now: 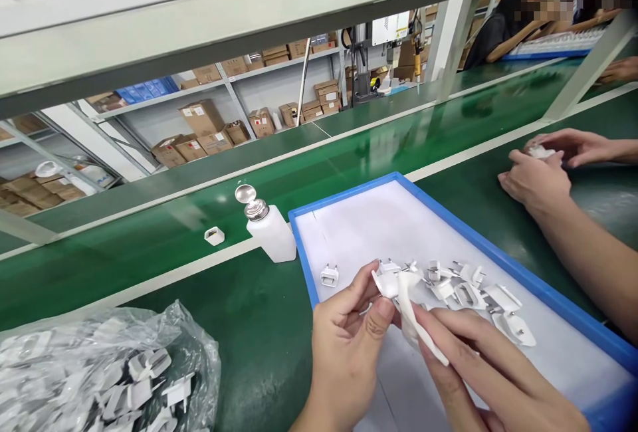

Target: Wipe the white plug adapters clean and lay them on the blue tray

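Observation:
My left hand [349, 332] pinches a white plastic plug piece [387, 282] between thumb and fingers. Pressed against that piece is a folded white cloth [413, 316], which my right hand [478, 352] grips. Both hands are held over a white tray with a blue rim [443, 211]. Several white plug pieces with metal pins [468, 295] lie in a loose group on the tray just behind my hands. One separate plug piece [329, 276] sits near the tray's left side.
Left of the tray stands a white pump bottle [273, 236] with its metal lid up, beside a small white part [214, 236]. A clear bag [194, 359] full of plug pieces lies front left. At right, a co-worker's hands [543, 169] hold something white. A metal beam [249, 10] crosses above.

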The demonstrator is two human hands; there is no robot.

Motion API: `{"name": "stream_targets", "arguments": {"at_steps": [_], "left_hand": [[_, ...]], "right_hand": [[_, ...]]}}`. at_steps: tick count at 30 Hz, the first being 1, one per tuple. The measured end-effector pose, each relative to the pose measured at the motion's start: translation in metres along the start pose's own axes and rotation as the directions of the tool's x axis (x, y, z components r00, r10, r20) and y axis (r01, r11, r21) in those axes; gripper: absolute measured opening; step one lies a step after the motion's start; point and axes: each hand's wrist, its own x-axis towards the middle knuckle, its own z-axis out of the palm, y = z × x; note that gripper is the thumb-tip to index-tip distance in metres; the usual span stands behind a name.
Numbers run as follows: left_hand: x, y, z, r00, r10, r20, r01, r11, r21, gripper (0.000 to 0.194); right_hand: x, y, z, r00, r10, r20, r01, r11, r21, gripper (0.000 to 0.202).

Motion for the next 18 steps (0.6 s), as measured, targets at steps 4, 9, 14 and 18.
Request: {"name": "stream_targets", "arguments": {"at_steps": [4, 9, 14, 18], "left_hand": [[0.002, 0.002, 0.001, 0.998, -0.008, 0.057, 0.010, 0.999, -0.048, 0.040], [0.004, -0.001, 0.002, 0.996, -0.080, 0.045, 0.083, 0.995, -0.058, 0.031], [0.004, 0.000, 0.003, 0.992, -0.121, 0.018, 0.121, 0.992, 0.019, 0.027], [0.005, -0.003, 0.003, 0.994, -0.103, -0.037, 0.107, 0.990, 0.095, 0.031]], "right_hand": [[-0.004, 0.010, -0.004, 1.000, 0.000, 0.012, 0.000, 1.000, 0.002, 0.057], [-0.005, 0.012, -0.003, 0.999, 0.014, 0.034, -0.015, 0.999, 0.035, 0.047], [-0.004, 0.016, -0.007, 0.992, -0.036, 0.119, 0.031, 0.999, 0.036, 0.043], [-0.002, 0.019, -0.016, 0.998, 0.047, -0.045, -0.049, 0.998, -0.039, 0.045]]}}
